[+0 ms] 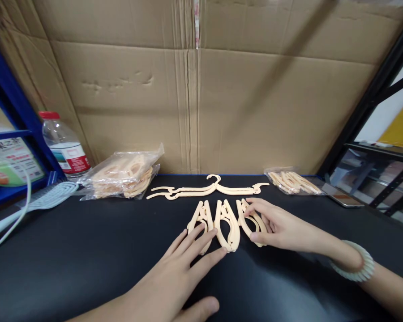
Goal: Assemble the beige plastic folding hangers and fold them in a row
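Three folded cream plastic hangers lie side by side on the black tabletop: a left one point(208, 219), a middle one point(235, 226) and a right one point(241, 218). My left hand point(184, 264) is spread, its fingertips over the left hanger and at the lower end of the middle one. With thumb and fingers, my right hand point(272, 223) grips the right hanger along its right side. Behind them an unfolded cream hanger point(198, 191) lies flat, its hook pointing away from me.
At the back left are bagged folded hangers point(121, 174), a red-capped bottle point(67, 152) and a pale hairbrush point(57, 195). Another bag of hangers point(292, 181) and a phone point(344, 197) lie at the back right. A cardboard wall point(255, 112) closes off the back.
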Tool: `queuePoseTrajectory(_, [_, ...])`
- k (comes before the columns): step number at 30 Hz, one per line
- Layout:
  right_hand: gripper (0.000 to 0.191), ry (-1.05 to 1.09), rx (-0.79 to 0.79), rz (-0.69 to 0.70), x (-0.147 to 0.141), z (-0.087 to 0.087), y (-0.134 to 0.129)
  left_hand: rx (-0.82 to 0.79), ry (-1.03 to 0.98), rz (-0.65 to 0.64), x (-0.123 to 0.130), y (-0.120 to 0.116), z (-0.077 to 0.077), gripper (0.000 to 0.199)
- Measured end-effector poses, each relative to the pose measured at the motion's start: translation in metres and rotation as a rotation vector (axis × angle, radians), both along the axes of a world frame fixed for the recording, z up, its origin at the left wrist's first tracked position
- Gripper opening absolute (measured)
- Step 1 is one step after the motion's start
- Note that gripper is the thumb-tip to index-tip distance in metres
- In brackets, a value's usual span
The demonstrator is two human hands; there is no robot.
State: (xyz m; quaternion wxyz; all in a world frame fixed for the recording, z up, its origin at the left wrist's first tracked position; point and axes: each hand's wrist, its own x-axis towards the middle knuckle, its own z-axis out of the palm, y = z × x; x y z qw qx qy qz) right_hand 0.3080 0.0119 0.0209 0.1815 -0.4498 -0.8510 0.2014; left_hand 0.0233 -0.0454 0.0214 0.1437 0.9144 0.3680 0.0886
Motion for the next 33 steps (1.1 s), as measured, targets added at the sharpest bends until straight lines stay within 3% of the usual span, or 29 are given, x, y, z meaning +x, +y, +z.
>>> queuePoseTrajectory(4, [0.05, -0.025, 0.008, 0.039, 0.002, -0.005, -0.002, -0.032, -0.013, -0.007, 0.0, 0.0, 0.003, 0.06])
queuePoseTrajectory(9, [0.051, 0.006, 0.042, 0.045, -0.002, -0.012, -0.002, -0.048, -0.089, 0.001, -0.001, -0.001, 0.0, 0.062])
queuePoseTrajectory(13, [0.041, 0.107, 0.084, -0.032, 0.001, -0.013, 0.008, -0.014, -0.113, 0.007, -0.002, 0.002, -0.004, 0.061])
queuePoseTrajectory(17, [0.029, 0.11, 0.336, -0.229, 0.02, -0.025, 0.039, 0.155, -0.249, 0.115, -0.011, 0.023, -0.011, 0.048])
queuePoseTrajectory(20, [0.027, 0.071, 0.478, -0.186, 0.037, -0.038, 0.061, 0.202, -0.332, 0.211, -0.023, 0.049, -0.015, 0.036])
queuePoseTrajectory(25, [0.026, -0.03, 0.493, -0.136, 0.049, -0.049, 0.075, 0.121, -0.4, 0.356, -0.035, 0.07, -0.022, 0.032])
queuePoseTrajectory(33, [0.012, -0.02, 0.478, -0.163, 0.051, -0.05, 0.082, 0.11, -0.426, 0.331, -0.027, 0.059, -0.023, 0.029])
